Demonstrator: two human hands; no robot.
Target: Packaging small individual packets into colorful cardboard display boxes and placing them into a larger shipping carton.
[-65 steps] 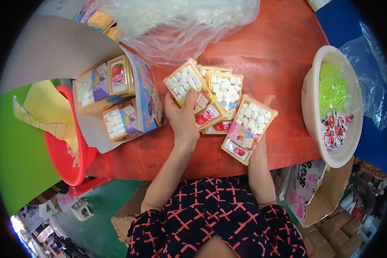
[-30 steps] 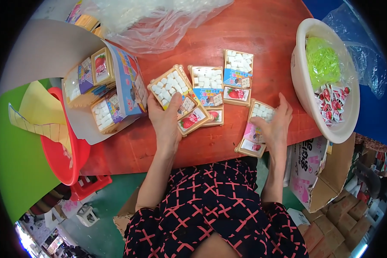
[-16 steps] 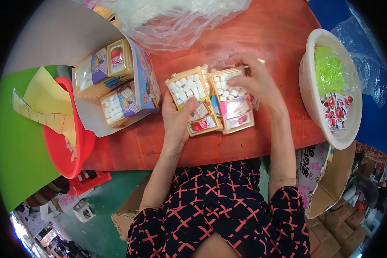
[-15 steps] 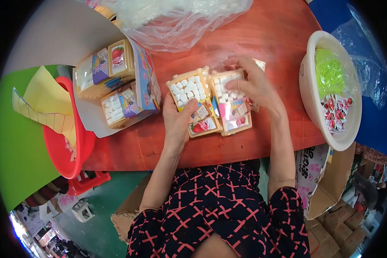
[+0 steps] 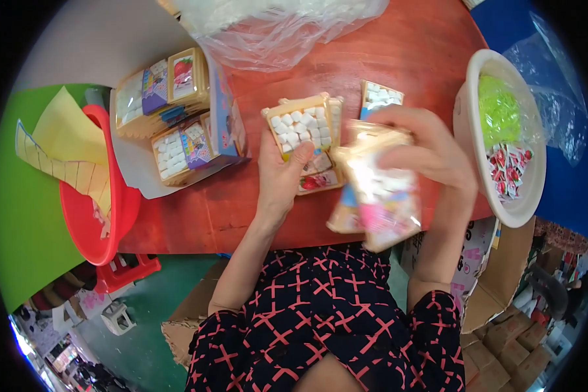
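Observation:
My left hand [image 5: 282, 171] grips a stack of plastic trays packed with small white marshmallow-like pieces [image 5: 302, 125], its thumb pressed on the top one. The lower part of the top tray holds biscuits and a strawberry-printed sachet. To the right, my right hand [image 5: 431, 147] is closed on more of these packs [image 5: 387, 202], tilted and smeared by motion. Another filled pack [image 5: 380, 97] lies on the table beyond my right hand. How many packs each hand holds cannot be made out.
An open carton [image 5: 232, 130] on the left holds several similar packs. Left of it stands a red basin [image 5: 88, 225] with yellow card. A cream basin [image 5: 487, 65] at right holds green material and red-white sachets. Clear plastic bags [image 5: 268, 49] lie at the far side of the red table [image 5: 431, 39].
My right hand has pulled its packs away from the left stack, right and toward me, tilting them. The left stack has shifted slightly right. A pack on the table beyond is now more exposed.

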